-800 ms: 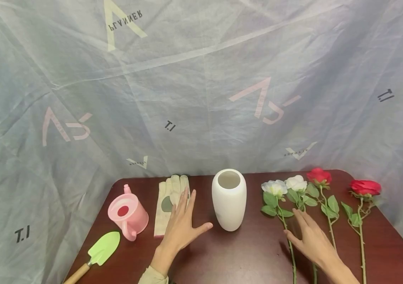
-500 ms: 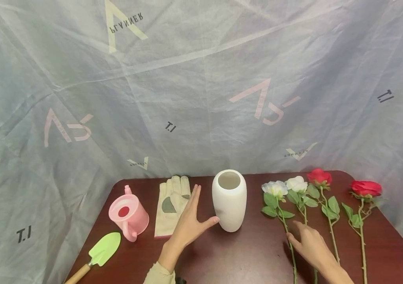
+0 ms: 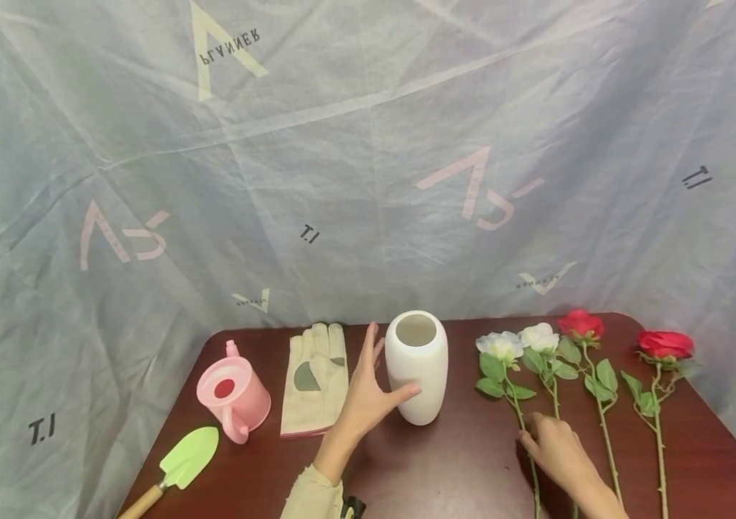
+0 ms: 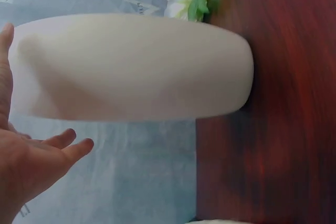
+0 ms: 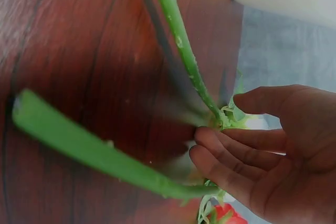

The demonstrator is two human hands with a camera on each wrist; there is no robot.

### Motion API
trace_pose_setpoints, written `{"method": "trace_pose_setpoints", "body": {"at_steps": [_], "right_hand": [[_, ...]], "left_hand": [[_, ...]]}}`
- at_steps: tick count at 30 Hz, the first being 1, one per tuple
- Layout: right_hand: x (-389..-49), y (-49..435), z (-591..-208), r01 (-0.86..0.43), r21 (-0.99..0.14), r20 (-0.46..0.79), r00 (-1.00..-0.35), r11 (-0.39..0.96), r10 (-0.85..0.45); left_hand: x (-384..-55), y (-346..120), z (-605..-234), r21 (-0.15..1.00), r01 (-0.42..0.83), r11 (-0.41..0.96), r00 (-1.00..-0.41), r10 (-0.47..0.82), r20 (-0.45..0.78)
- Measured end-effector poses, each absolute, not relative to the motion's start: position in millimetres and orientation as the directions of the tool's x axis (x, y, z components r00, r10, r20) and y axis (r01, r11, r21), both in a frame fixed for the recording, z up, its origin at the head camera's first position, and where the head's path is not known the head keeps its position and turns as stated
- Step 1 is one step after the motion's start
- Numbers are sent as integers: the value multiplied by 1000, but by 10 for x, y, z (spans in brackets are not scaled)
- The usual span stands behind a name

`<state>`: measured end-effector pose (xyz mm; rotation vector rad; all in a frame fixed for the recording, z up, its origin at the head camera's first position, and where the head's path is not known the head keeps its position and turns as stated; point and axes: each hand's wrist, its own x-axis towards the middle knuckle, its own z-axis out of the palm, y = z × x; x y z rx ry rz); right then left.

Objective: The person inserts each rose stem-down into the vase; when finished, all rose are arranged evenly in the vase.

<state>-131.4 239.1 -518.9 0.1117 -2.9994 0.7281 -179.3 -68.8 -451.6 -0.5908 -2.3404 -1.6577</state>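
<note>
The vase [image 3: 421, 360] stands upright between the hands, nearer the left hand [image 3: 368, 398], which is spread beside it. The right hand [image 3: 559, 450], thumb and fingers apart, is by the leftmost flower [image 3: 501, 347], which lies front to back on the table [image 3: 465, 468].

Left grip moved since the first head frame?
Yes, rightward: the left grip then covered part of the gloves, thumb short of the vase; now its thumb overlaps the vase, itself not visibly shifted.
</note>
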Motion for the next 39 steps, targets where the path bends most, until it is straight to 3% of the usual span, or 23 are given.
{"method": "trace_pose_setpoints", "body": {"at_steps": [3,21,26,32,39], "right_hand": [[-1337,2381,-5198,-58,-465,53,-998,884,-37],[-1393,2351,-5223,59,-499,-106,-994,864,6],[-1350,2385,-5219,86,-588,-142,-990,805,3],[-1308,2393,-5219,179,-757,-200,-979,628,38],[-1268,2369,-5196,144,-847,-124,-990,512,72]], "left_hand": [[-1815,-625,-4542,862,444,246,-893,193,406],[-1893,-540,-4559,815,473,335,-881,175,439],[-1895,-536,-4559,812,470,347,-883,176,435],[-1894,-535,-4561,811,469,349,-883,178,434],[-1887,-529,-4554,806,468,363,-884,177,434]]}}
